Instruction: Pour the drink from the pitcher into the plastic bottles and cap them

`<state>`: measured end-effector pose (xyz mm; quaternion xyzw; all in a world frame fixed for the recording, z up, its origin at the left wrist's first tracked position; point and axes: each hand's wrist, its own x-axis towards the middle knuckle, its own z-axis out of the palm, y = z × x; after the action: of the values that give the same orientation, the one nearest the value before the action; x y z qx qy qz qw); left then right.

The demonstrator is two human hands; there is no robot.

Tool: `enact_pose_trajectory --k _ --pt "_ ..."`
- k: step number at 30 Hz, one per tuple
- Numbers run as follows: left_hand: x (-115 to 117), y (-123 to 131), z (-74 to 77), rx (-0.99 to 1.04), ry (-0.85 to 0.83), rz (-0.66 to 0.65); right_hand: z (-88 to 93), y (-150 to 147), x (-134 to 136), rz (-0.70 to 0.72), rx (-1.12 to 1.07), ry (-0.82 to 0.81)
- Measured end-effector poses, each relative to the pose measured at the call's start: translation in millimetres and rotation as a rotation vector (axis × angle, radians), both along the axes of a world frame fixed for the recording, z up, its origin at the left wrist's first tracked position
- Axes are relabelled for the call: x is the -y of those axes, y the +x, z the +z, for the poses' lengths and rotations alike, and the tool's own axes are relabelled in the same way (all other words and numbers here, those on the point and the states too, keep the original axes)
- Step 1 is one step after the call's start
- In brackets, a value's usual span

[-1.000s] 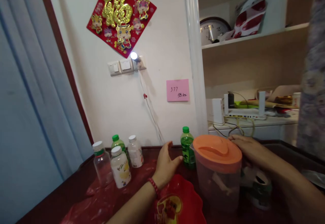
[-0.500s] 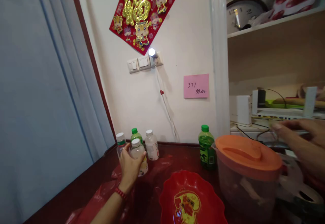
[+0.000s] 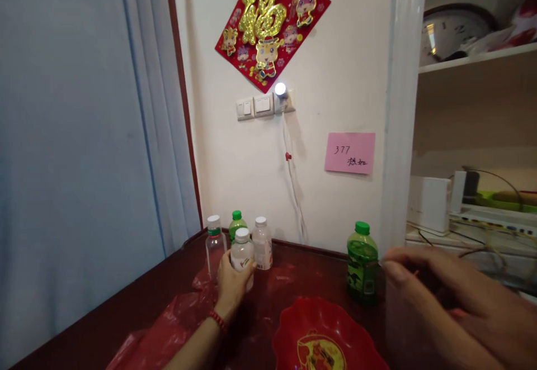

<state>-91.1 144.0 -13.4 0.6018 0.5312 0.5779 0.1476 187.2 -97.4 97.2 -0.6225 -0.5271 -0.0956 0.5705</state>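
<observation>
My left hand [image 3: 235,286], with a red bead bracelet on the wrist, is wrapped round a small clear bottle [image 3: 242,247] with a white cap, standing upright. Close by are a clear bottle [image 3: 215,250] with a green band, a green-capped bottle [image 3: 237,223] partly hidden behind, and a white-capped bottle [image 3: 262,247] with a pale label. On the right, my right hand [image 3: 453,303] is slightly blurred, its thumb and fingers curved with a gap between them. Its fingertips are beside a bottle of green liquid [image 3: 362,264]; I see nothing held in it.
A red scalloped dish [image 3: 289,325] lies in front on the dark red table. Crumpled red plastic [image 3: 172,325] lies at the left, below a blue curtain [image 3: 84,163]. A shelf [image 3: 478,60] with a white router [image 3: 430,205] and cables stands at the right.
The view has swung to the right-hand objects' left. My left fingers have closed lower round the small bottle. My right hand has come in towards the green bottle and now covers the orange-lidded container.
</observation>
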Motion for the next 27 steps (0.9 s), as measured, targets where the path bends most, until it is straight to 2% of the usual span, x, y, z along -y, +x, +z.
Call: enact_pose_trajectory --k 3,5,8,11,13,17,23,27 --pt "23.4 11.0 15.5 -0.062 0.125 -0.087 -2.2 -24.8 -8.7 0.211 0.115 0.056" --pt "41.9 20.6 22.9 -0.105 0.200 -0.173 -8.0 -31.8 -18.2 0.308 0.112 0.022" --pt "65.5 31.8 25.8 -0.196 0.314 -0.278 -19.3 -37.4 -31.5 0.348 0.070 -0.122" --pt "79.0 35.4 25.1 -0.362 0.489 -0.317 -28.8 -42.9 -38.2 0.389 0.018 -0.262" --pt "83.4 34.9 26.8 -0.441 0.577 -0.322 -33.2 -46.0 -39.1 0.408 -0.003 -0.309" --pt "86.3 32.9 34.5 -0.515 0.653 -0.317 -37.2 -46.2 -37.8 0.415 -0.002 -0.312" --pt "84.5 31.8 38.5 -0.559 0.635 -0.339 -33.0 -38.8 -35.5 0.558 0.153 -0.147" --pt "87.2 31.6 41.7 -0.586 0.642 -0.354 -29.5 -37.7 -33.4 0.474 0.055 -0.246"
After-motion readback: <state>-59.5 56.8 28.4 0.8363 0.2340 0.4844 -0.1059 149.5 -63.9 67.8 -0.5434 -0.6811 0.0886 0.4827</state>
